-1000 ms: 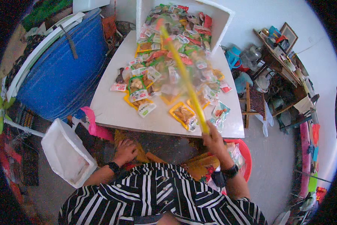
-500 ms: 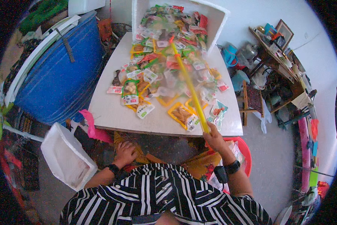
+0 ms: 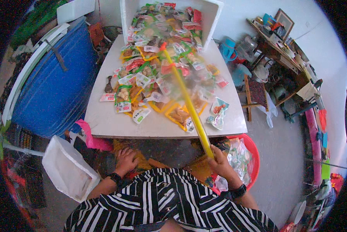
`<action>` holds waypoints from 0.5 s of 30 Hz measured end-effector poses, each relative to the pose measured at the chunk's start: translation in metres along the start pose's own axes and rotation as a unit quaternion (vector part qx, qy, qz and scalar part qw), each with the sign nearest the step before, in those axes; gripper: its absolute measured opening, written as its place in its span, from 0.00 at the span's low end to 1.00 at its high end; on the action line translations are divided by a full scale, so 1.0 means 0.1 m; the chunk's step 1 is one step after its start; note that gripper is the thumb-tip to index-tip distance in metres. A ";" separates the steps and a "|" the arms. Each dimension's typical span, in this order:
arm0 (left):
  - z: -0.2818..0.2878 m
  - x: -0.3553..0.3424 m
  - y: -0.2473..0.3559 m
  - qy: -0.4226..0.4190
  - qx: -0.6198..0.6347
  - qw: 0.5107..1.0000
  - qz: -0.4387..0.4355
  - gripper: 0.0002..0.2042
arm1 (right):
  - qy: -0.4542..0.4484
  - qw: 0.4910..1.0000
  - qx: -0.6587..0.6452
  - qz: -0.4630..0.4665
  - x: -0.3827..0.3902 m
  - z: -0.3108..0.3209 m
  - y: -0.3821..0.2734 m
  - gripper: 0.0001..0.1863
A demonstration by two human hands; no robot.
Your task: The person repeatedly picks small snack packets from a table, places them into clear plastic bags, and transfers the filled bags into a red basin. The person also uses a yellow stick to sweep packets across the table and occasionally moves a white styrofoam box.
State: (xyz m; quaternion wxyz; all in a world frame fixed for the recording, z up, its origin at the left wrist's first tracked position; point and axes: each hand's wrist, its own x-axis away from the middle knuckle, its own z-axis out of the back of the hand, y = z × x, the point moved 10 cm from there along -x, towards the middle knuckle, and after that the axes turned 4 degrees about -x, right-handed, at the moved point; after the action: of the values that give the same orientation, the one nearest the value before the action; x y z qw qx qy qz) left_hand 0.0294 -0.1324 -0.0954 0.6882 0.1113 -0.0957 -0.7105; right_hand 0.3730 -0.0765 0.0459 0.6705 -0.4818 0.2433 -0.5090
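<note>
My right hand (image 3: pixel 221 161) is closed around the lower end of a long yellow stick (image 3: pixel 187 101). The stick slants away over the table, and its red tip (image 3: pixel 163 46) lies among small sealed food packs (image 3: pixel 142 79). Those packs have clear, green, yellow and red parts and are spread in a loose heap. Near the front edge, a yellow-edged pack (image 3: pixel 178 115) sits beside the stick, with a pale teal pack (image 3: pixel 218 113) to its right. My left hand (image 3: pixel 126 159) rests on my lap below the table edge, empty, fingers apart.
A white foam box (image 3: pixel 214 23) lies on its side at the table's (image 3: pixel 100 112) far end, packs spilling out. Right of my lap, a red basin (image 3: pixel 255 154) holds more packs. At left are a blue tub (image 3: pixel 61 77) and another foam box (image 3: pixel 57 154); a wooden stool (image 3: pixel 247 96) stands at right.
My right hand has drawn back toward me with the yellow stick, whose red tip has come nearer over the packs. The view has shifted slightly. My left hand stays on my lap.
</note>
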 end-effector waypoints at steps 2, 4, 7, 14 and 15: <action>-0.02 0.00 0.00 -0.011 -0.001 1.000 0.000 0.17 | -0.013 0.999 -0.041 -0.018 0.09 -0.01 0.07 0.26; -0.03 -0.01 0.00 -0.011 -0.016 1.000 0.000 0.17 | 0.008 0.998 -0.066 -0.023 0.11 0.03 0.10 0.26; -0.06 -0.01 -0.04 -0.026 -0.025 0.999 0.019 0.18 | 0.056 0.998 -0.037 -0.002 -0.02 0.14 0.05 0.25; 0.02 0.00 0.00 -0.028 -0.042 0.999 0.020 0.18 | 0.125 0.982 -0.133 0.036 -1.00 0.51 0.01 0.24; 0.03 0.02 -0.02 -0.029 -0.025 0.999 0.031 0.18 | 0.125 0.980 -0.153 0.026 -1.11 0.52 0.05 0.24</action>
State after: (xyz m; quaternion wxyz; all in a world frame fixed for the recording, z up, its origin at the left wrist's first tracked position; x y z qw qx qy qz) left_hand 0.0268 -0.1340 -0.0932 0.7092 0.0701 -0.1012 -0.6942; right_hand 0.3778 0.0458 0.0453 0.5663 -0.5050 0.4127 -0.5039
